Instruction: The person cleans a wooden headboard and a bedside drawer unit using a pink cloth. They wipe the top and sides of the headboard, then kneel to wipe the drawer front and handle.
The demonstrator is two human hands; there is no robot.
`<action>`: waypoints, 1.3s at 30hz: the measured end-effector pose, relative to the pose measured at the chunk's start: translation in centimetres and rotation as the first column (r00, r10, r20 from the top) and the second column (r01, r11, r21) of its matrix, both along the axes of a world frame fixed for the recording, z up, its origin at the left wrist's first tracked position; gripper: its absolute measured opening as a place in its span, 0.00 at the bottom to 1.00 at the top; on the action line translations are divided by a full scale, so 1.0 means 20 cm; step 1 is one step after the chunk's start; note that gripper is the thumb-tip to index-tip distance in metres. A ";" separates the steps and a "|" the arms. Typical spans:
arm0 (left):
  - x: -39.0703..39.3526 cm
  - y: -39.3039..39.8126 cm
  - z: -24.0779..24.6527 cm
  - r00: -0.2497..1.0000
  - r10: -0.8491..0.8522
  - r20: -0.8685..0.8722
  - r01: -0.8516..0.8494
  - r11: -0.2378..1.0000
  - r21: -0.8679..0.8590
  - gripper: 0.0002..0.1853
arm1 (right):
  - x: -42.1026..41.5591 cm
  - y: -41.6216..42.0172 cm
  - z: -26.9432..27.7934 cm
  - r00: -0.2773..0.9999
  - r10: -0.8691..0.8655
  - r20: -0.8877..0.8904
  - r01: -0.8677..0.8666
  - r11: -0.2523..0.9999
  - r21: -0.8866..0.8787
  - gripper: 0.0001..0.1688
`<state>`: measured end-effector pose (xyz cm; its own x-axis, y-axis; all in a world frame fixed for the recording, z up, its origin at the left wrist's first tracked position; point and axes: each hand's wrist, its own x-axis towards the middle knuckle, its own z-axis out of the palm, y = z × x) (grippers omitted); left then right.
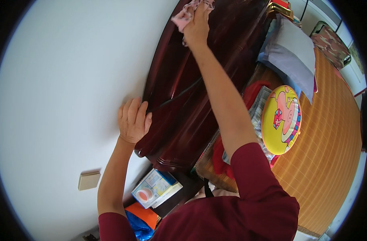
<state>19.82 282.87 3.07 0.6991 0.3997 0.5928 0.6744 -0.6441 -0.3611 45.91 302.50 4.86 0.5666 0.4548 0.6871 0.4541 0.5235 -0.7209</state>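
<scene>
My right hand (198, 30) reaches far forward and holds a pink patterned cloth (183, 18) against the dark red, glossy wooden headboard (183, 120) of a bed. Part of the cloth hangs out beside the wrist. My left hand (133, 120) rests with its fingers spread a little on the white wall (66, 90), at the headboard's edge, and holds nothing. A thin dark cord (186, 89) runs across the headboard from near the left thumb to behind my right forearm.
Right of the headboard, a woven mat (328, 120) covers the bed, with a yellow cartoon cushion (281, 120), folded cloths and a grey pillow (292, 54). Near my body, a dark bedside table (168, 208) bears boxes and a small round tub (144, 195). A switch (89, 180) sits on the wall.
</scene>
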 end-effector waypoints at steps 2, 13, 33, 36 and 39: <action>-0.03 0.00 -0.02 1.000 -0.002 0.004 0.002 1.000 0.004 0.16 | -0.18 -0.13 -0.11 0.999 0.043 0.018 -0.044 0.995 0.084 0.25; -0.03 0.00 -0.01 1.000 0.000 0.006 0.000 1.000 -0.020 0.16 | -0.76 -1.00 -0.80 0.916 0.380 0.125 -0.359 0.919 -0.165 0.17; -0.03 0.00 -0.03 0.999 0.049 -0.022 -0.049 0.998 -0.031 0.14 | -0.43 -0.49 -0.74 0.979 0.177 -0.102 -0.194 0.961 -0.197 0.37; -0.02 0.00 -0.03 0.998 0.059 -0.013 -0.060 0.998 -0.031 0.14 | -0.69 -0.89 -0.89 0.962 0.252 -0.109 -0.273 0.914 -0.299 0.32; -0.02 0.00 -0.03 0.997 0.078 -0.019 -0.078 0.996 -0.031 0.14 | -0.84 -1.11 -0.93 0.956 0.286 -0.058 -0.288 0.890 -0.354 0.29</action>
<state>19.33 282.79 2.49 0.6751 0.4716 0.5673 0.7169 -0.6009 -0.3535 29.16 280.35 -13.67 0.3767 0.8111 0.4475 0.3197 0.3395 -0.8846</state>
